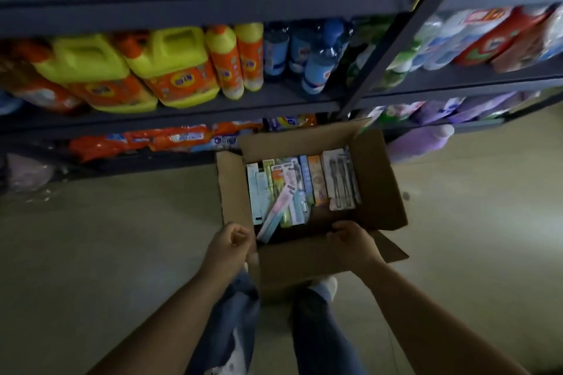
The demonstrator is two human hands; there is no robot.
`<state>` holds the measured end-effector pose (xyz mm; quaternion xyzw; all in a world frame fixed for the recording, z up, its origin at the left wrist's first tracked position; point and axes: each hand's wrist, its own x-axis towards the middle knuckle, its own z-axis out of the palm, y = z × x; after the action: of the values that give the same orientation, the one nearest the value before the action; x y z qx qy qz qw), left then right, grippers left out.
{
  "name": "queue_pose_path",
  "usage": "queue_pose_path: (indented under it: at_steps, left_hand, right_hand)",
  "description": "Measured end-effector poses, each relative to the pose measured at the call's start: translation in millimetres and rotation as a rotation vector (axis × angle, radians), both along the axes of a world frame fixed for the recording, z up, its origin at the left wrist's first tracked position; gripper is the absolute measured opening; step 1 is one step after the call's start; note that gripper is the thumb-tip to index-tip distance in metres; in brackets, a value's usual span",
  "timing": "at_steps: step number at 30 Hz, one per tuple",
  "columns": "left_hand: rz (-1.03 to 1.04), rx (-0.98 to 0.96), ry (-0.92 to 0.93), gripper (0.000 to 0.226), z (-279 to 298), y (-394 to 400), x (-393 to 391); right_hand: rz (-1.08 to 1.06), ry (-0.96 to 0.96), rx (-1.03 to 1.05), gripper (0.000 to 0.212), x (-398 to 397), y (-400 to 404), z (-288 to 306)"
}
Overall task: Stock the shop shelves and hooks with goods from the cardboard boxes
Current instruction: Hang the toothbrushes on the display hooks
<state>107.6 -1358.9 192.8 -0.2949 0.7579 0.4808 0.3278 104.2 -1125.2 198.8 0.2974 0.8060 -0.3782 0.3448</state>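
An open cardboard box (380, 192) sits in front of me, low before the shelves. Inside lie several toothbrush packs (292, 192) and a card of dark brushes (341, 183). One pale pack (274, 219) leans diagonally toward the near left corner. My left hand (231, 242) has its fingers curled at the box's near left corner and grips the edge there. The near rim is under my right hand (350, 239), whose fingers curl over it beside the folded-down flap (393, 250). Whether the box rests on the floor is unclear.
Dark metal shelves (213, 9) fill the upper view, holding yellow detergent jugs (170, 67), orange bottles, water bottles (320, 67) and red and blue boxes. Orange bags (143, 140) lie on the lowest shelf. A purple pack (420, 140) stands right. My legs and shoes are below the box.
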Motion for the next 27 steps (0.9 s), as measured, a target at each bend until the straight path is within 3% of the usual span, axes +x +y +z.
queue_pose_path:
  at_steps: [3, 10, 13, 17, 19, 24, 27]
  left_hand:
    - [0.052, -0.014, -0.018, 0.019, -57.7, 16.7, -4.5]
    - [0.077, 0.001, -0.008, 0.006, -200.4, 59.6, -24.2]
    - [0.082, -0.038, 0.002, 0.007, -263.8, 62.8, -39.3]
    - [0.017, -0.110, 0.081, 0.026, -347.3, 68.0, -50.9]
    - [-0.025, -0.144, 0.108, 0.023, -382.5, 76.6, -48.1]
    - [-0.090, -0.315, 0.097, 0.033, -443.3, 97.1, -29.3]
    - [-0.196, -0.467, 0.060, 0.044, -453.0, 95.7, -21.8]
  right_hand:
    - [0.138, -0.015, -0.030, 0.013, -15.1, 8.2, -52.2]
    - [0.293, -0.010, 0.113, 0.027, -45.0, 23.9, -204.2]
    - [0.282, -0.021, 0.094, 0.036, -63.2, 18.0, -283.3]
    - [0.252, 0.025, 0.069, 0.042, -80.5, 7.9, -375.4]
    - [0.205, 0.076, 0.086, 0.040, -78.2, 7.1, -413.3]
    - [0.086, 0.188, 0.102, 0.026, -60.8, 5.6, -462.1]
    - [0.053, 0.137, 0.043, 0.034, -53.5, 4.9, -472.8]
